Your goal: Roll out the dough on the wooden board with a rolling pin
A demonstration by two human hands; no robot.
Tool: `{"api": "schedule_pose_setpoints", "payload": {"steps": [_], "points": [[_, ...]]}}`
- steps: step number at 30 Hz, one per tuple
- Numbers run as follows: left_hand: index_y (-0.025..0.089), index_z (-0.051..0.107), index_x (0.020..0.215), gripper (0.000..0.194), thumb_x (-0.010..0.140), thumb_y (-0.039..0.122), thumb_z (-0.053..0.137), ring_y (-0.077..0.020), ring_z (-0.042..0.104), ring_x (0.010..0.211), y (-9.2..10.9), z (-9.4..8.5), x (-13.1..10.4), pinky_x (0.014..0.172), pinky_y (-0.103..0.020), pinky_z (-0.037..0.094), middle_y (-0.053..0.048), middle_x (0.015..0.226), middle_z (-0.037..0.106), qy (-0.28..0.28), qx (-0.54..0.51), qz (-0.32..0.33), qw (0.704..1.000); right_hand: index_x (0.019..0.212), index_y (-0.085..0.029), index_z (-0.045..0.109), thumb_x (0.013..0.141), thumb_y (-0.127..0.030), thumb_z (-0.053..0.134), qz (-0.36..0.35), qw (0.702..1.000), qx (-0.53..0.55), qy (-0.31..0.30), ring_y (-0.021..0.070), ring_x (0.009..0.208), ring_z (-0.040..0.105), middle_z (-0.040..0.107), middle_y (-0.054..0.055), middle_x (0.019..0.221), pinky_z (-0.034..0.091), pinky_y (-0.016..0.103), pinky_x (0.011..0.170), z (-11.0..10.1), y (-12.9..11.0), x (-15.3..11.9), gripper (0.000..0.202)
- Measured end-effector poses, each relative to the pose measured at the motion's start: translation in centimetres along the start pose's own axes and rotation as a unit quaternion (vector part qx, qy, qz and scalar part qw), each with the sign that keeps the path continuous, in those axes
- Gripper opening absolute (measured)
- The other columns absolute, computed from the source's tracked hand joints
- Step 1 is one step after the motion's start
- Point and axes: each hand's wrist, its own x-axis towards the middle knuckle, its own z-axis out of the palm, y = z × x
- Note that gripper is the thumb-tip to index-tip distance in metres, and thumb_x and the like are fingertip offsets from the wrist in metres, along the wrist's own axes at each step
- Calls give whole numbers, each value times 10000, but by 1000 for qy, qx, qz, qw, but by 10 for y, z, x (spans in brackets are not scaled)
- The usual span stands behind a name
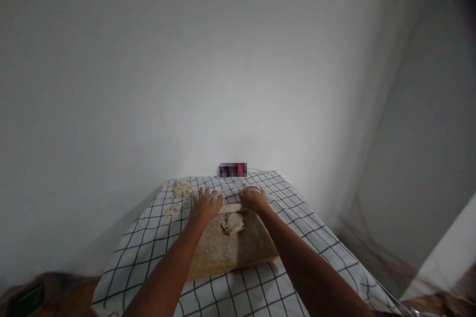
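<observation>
Pale, ragged-edged dough [235,223] lies on your light-brown rectangular wooden board [253,245], just on your side of the pale cylindrical rolling pin [230,208]. Your bare left hand [208,201] rests at the pin's left end with its fingers spread apart; your bare right hand [253,197] is curled together, seemingly clamped on the right end, though its underside is hidden. I'd judge you partway through: two pale, uneven patches of dough, a larger one [182,188] and a smaller one [174,209], lie off the board on the white cloth with black grid lines [148,242], while the piece on the board looks lumpy and likely needs more rolling. Count one dough piece on your board, two patches beside it, one pin, one board, one cloth and two hands; whether each patch is a single piece, you cannot tell from here
</observation>
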Motion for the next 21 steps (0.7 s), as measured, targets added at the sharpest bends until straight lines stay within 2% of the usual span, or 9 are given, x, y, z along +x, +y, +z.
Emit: {"api": "schedule_pose_setpoints", "payload": {"steps": [2,5,7,9,13,17,21], "points": [[193,778,1478,513,1170,366,406,-441,511,1642,0,-5,-3,1326,-700,444,-188,1680,672,24,-27,31,999,1421,-176,782,1202,-382,356,-2,1000,-2,10,356,1529,635,726,232,1576,498,562,1218,0,-1,-7,522],[211,819,1315,427,1130,262,437,-290,690,1427,-3,-11,-6,1272,-472,543,-137,1446,805,36,-127,100,986,1417,-196,784,1204,-369,365,-1,1000,3,16,346,1526,646,751,213,1544,511,561,1211,0,-2,-13,501],[224,835,1201,377,1098,249,473,-256,745,1280,-7,-13,-11,1193,-404,594,-107,1276,845,25,-192,128,973,1417,-197,789,1204,-353,365,5,1000,9,18,346,1495,674,763,213,1525,526,565,1197,-1,-2,-14,499],[236,850,1161,330,1079,288,535,-260,761,1216,-9,-12,-18,1150,-401,619,-93,1220,850,9,-230,151,961,1402,-212,804,1198,-327,375,2,1000,6,15,346,1447,710,770,206,1515,548,566,1171,-2,-2,-15,488],[259,876,1272,317,1025,309,683,-259,750,1263,-4,-9,-30,1165,-381,610,-77,1308,835,-1,-237,194,952,1392,-258,823,1188,-312,411,-2,1000,3,16,346,1418,733,781,185,1501,577,541,1139,-6,-3,-16,463],[267,883,1270,307,1057,282,662,-252,759,1281,5,-13,-29,1166,-356,606,-71,1316,853,-16,-194,192,962,1391,-271,830,1173,-324,465,11,1000,15,1,353,1399,747,784,191,1486,596,522,1114,-9,-4,-16,429],[256,875,1273,315,1126,317,603,-271,772,1307,6,-17,-24,1189,-394,604,-76,1346,866,-33,-123,216,968,1419,-283,813,1177,-320,463,6,1000,17,13,352,1429,729,780,185,1488,590,540,1130,-8,-3,-16,427]]}}
